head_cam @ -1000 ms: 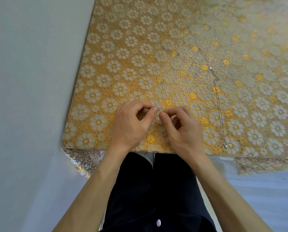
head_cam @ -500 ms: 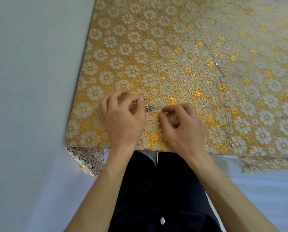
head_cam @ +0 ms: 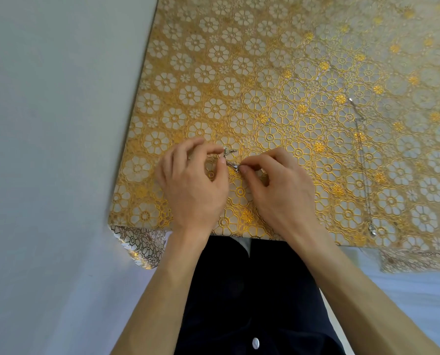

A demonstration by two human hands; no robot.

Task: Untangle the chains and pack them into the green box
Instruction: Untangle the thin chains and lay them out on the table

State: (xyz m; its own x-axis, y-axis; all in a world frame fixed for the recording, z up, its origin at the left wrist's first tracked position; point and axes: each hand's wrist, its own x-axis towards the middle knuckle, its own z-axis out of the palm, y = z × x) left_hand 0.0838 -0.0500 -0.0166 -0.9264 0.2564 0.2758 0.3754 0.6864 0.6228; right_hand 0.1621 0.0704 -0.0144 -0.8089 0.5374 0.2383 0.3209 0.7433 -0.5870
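Note:
A small tangled clump of silver chain [head_cam: 231, 160] is stretched between my two hands just above the table near its front edge. My left hand [head_cam: 193, 183] pinches the clump's upper left end between thumb and forefinger. My right hand [head_cam: 280, 190] pinches its lower right end with curled fingers. A second thin silver chain [head_cam: 362, 160] lies straight on the cloth to the right, with a small pendant [head_cam: 373, 229] at its near end. No green box is in view.
The table [head_cam: 265, 73] wears a gold floral lace cloth that hangs over the front edge. A pale wall runs along the table's left side. My dark-clothed lap sits below the table's front edge.
My hands have drawn apart, the left one going left, and the clump now stretches out between them. The camera has shifted, so the table and the straight chain sit elsewhere in the frame.

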